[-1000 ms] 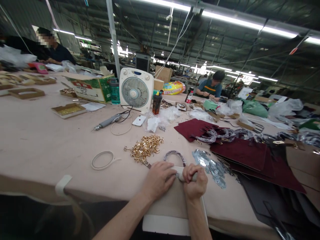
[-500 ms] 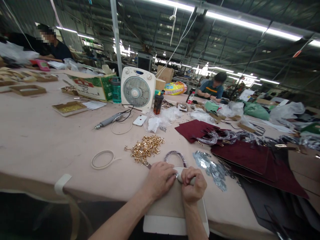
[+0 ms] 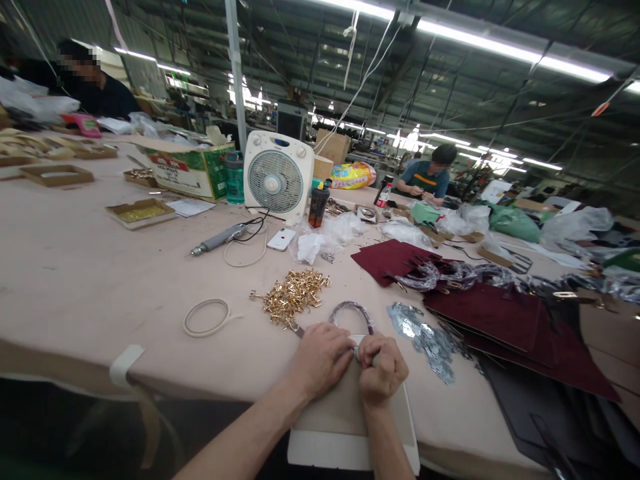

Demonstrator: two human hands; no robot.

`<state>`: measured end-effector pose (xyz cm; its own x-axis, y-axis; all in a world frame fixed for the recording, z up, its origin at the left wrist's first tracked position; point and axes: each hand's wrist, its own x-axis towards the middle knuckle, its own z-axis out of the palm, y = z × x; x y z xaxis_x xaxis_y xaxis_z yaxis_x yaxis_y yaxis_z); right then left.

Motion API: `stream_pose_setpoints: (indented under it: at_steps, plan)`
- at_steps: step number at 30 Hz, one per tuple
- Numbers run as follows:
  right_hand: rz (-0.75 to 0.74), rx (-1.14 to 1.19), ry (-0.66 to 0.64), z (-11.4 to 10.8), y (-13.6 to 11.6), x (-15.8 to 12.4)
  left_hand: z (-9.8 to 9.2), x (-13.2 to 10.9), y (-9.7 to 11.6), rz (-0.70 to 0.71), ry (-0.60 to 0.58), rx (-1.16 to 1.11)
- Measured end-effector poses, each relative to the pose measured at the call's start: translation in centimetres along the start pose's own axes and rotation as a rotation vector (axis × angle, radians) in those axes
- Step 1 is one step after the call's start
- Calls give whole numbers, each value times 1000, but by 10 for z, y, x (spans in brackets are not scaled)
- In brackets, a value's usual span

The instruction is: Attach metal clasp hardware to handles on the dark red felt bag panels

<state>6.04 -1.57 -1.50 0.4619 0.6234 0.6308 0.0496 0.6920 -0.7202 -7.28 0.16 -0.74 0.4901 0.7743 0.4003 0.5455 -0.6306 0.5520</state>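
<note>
Both my hands meet at the near table edge over a beige board (image 3: 345, 413). My left hand (image 3: 320, 357) pinches one end of a wrapped curved bag handle (image 3: 350, 309) that arches away from me. My right hand (image 3: 381, 369) is a fist around a pale tool handle pressed against that same spot; its tip is hidden. A heap of small gold metal fittings (image 3: 293, 298) lies just beyond my left hand. A scatter of silvery flat pieces (image 3: 425, 337) lies to the right of my right hand.
Dark red bag panels (image 3: 480, 307) with more wrapped handles lie at right. A white cord loop (image 3: 206, 317), an electric screwdriver (image 3: 217, 239), a phone (image 3: 281, 239), a white fan (image 3: 278, 175), boxes and plastic bags fill the far table. Two other people work further back.
My right fist has drawn in closer to my left hand, covering more of the pale tool handle. The camera has shifted slightly; the table's things stay put.
</note>
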Motion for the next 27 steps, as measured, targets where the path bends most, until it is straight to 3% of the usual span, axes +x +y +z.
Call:
stream_pose_setpoints:
  at_steps: [13,16,21,27]
  plan:
    - [212,-412,-125,19,1,31,-4,-2,2,25,-9,24]
    - [297,-233,-69,14,-2,34,-5,-3,4,18,-4,51]
    - [411,120,192,-1,-4,54,-4,-2,5,21,-21,92]
    - [545,115,93,7,9,67,-2,0,5,11,-30,112]
